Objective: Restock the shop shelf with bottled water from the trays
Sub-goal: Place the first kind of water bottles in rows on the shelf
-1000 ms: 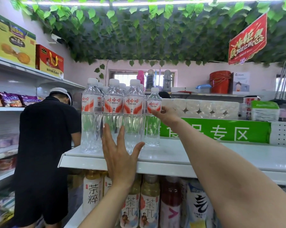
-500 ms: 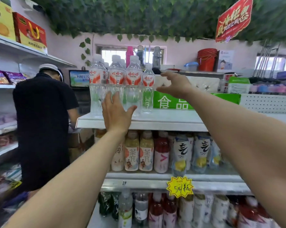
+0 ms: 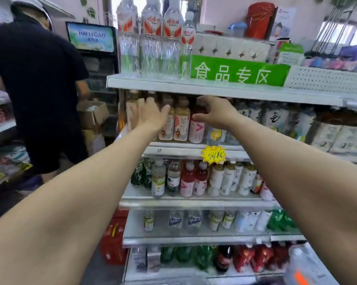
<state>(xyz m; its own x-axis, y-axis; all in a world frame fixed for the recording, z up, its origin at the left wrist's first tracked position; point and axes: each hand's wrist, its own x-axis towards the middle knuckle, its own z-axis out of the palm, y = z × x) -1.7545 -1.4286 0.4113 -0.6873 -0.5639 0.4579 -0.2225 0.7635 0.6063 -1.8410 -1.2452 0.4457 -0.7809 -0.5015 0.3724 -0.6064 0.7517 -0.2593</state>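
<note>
A row of water bottles with red-and-white labels stands at the left end of the top shelf, just beside a green sign. I have both hands below them, in front of the second shelf, and neither holds anything. My left hand is spread, fingers straight and thumb out to the right, over the tea bottles. My right hand hangs near it, fingers loosely bent and thumb pointing left, in front of a pink bottle. Whether either hand touches the bottles behind it, I cannot tell. A yellow price tag is fixed to the shelf edge beneath. Paper rolls and red buckets sit behind the sign. At left a person in black stands with back turned, near an open cardboard box and a lit screen.
</note>
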